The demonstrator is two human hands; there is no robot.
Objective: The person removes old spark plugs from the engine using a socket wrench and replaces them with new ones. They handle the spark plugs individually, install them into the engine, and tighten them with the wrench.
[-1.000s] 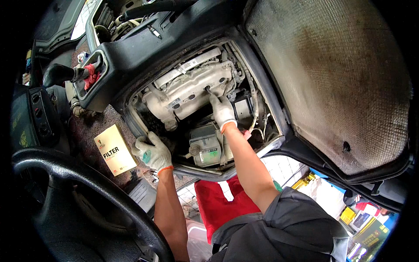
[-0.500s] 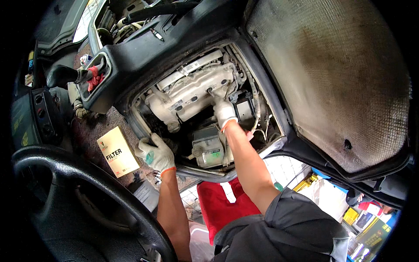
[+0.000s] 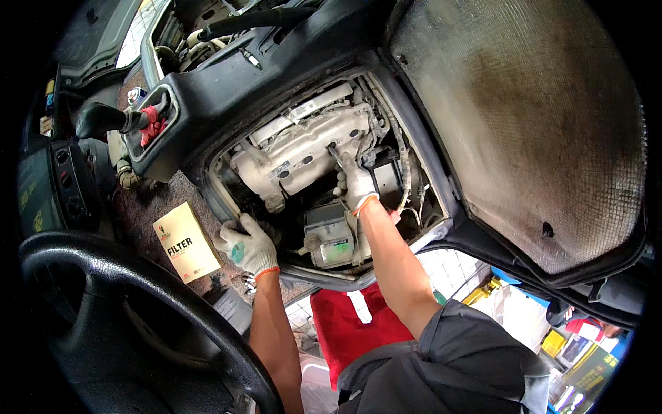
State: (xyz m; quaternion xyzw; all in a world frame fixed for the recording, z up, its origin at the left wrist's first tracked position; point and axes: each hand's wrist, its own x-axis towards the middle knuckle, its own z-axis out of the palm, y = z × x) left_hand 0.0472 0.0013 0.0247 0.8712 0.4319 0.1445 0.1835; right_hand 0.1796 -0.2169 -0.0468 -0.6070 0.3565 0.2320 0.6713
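My right hand (image 3: 357, 188), in a white knit glove with an orange cuff, is closed round a thin metal rod tool (image 3: 338, 157). The tool's upper end disappears into one of the round holes along the dusty silver valve cover (image 3: 303, 155). Most of its handle is hidden by my fingers. My left hand (image 3: 249, 248), gloved the same way with a green patch on it, lies on the near left rim (image 3: 231, 207) of the engine opening. Its thumb and fingers are apart. A spark plug (image 3: 249, 58) rests on the dark trim beyond the engine.
A yellow filter box (image 3: 186, 241) lies on the carpet left of my left hand. The steering wheel (image 3: 148, 290) fills the lower left. To the right stands a raised, foil-lined cover (image 3: 524, 138). A black battery-like box (image 3: 329, 233) sits below the valve cover.
My right hand has shifted and turned slightly, so its curled fingers and more of the rod show. My left hand keeps its place on the rim.
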